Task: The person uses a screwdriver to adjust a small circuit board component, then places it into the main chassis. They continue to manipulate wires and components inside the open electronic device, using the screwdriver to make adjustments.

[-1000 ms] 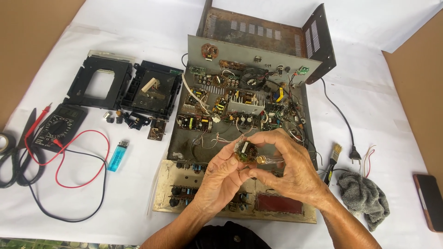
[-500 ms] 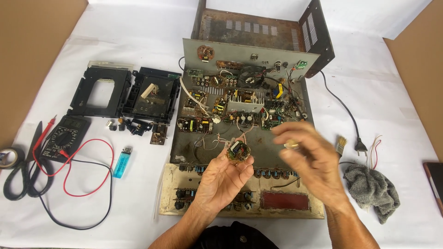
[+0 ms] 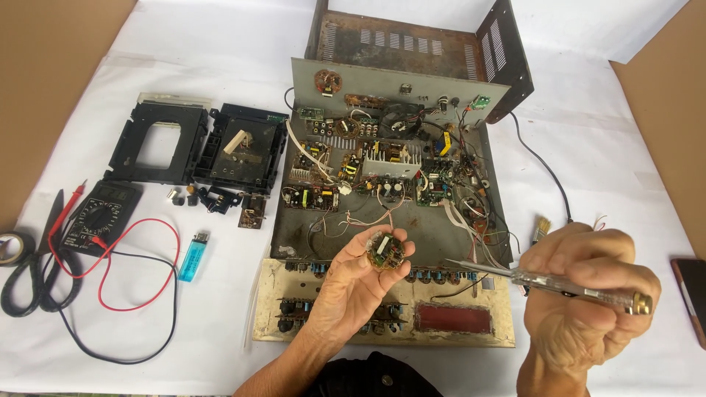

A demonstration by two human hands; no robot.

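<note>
Left hand (image 3: 353, 283) holds round part (image 3: 384, 251); right hand (image 3: 585, 294) — now withdrawn — grips screwdriver (image 3: 566, 285).

A black multimeter (image 3: 99, 218) with red and black leads lies at the left on the white cloth (image 3: 184, 66), beside scissors (image 3: 33, 250) and a tape roll (image 3: 9, 248). A blue lighter (image 3: 194, 256) lies nearby, below two black plastic frames (image 3: 198, 143). A small brush (image 3: 539, 228) lies at right.

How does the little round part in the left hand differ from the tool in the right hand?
The small round circuit board is stubby and disc-shaped, with green and dark parts on it; the screwdriver is long and thin, with a clear handle and a brass end cap. The board rests on the left hand's fingertips, facing up; the screwdriver lies nearly level in the right hand's closed grip. Both are held above the opened amplifier chassis.
</note>
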